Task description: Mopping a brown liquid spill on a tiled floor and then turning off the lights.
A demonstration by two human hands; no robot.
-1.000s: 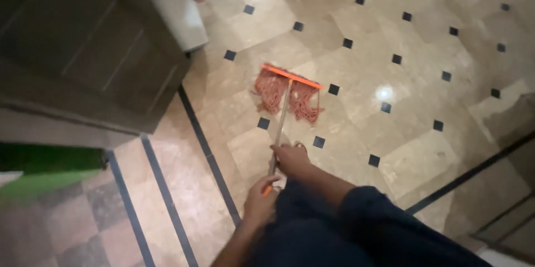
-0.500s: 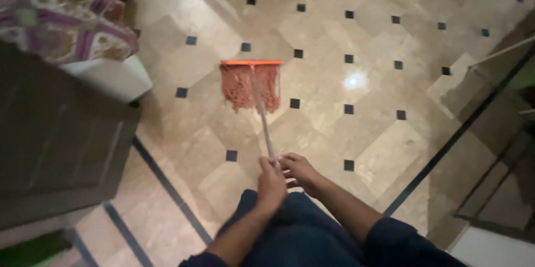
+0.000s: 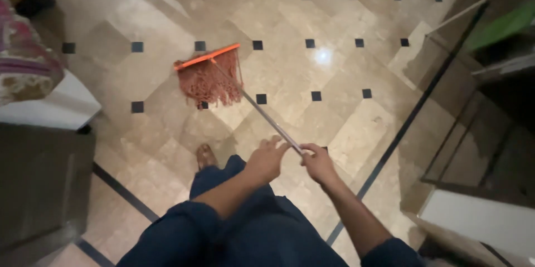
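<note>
Mop head [image 3: 209, 80] swung left across tiled floor [image 3: 345, 133] toward white ledge [image 3: 53, 108]; left hand [image 3: 266, 160], right hand [image 3: 317, 162] both clasping handle [image 3: 267, 121].

Both forearms reach up from the lower middle of the frame, in dark blue sleeves pushed back. The left hand [image 3: 266, 160] and right hand [image 3: 317, 162] sit just beside each other at centre (fingers curled, both closed in a grip).
</note>
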